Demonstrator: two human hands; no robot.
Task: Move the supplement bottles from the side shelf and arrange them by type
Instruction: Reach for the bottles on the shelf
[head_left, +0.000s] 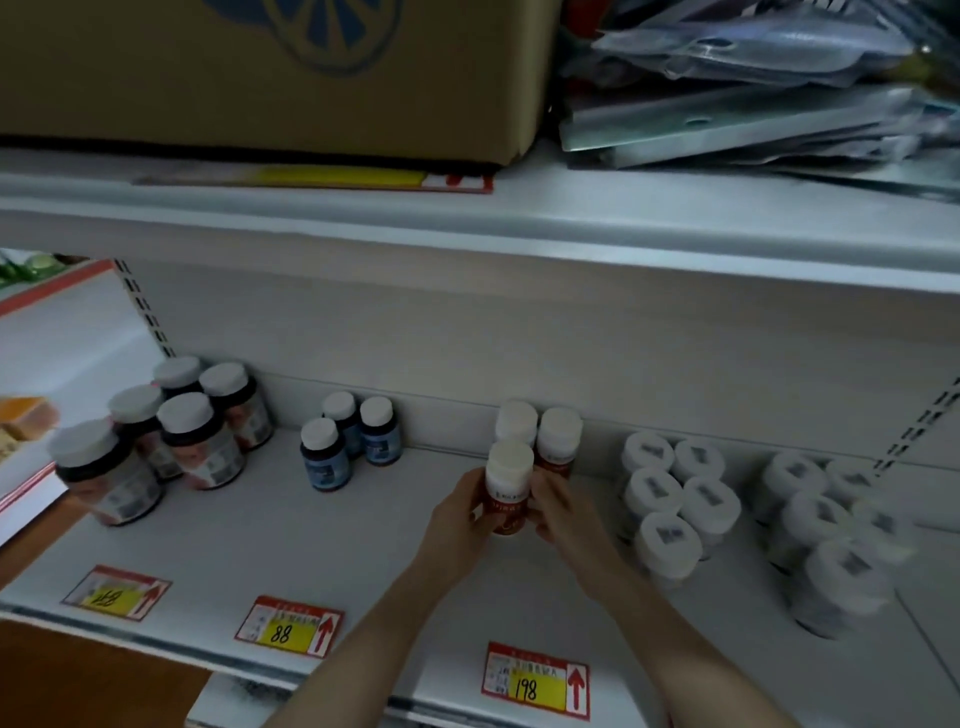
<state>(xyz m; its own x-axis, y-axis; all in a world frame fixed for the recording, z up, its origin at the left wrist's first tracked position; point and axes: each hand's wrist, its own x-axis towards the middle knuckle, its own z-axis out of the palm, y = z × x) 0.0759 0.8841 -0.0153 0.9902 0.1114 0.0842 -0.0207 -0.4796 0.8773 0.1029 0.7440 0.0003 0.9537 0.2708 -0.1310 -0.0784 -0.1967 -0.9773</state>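
A red-labelled supplement bottle (509, 488) with a white cap stands on the white shelf (322, 540), in front of two matching red bottles (558, 439). My left hand (460, 517) grips its left side and my right hand (558, 512) grips its right side. To the left stand three small blue bottles (324, 454) and, further left, several large dark bottles (200, 441). To the right are two groups of several white bottles each (670, 501), (831, 540).
Price tags (535, 680) lie along the shelf's front edge. A cardboard box (270, 78) and a pile of plastic packets (753, 78) sit on the upper shelf. Another shelf unit (47, 353) adjoins at the left.
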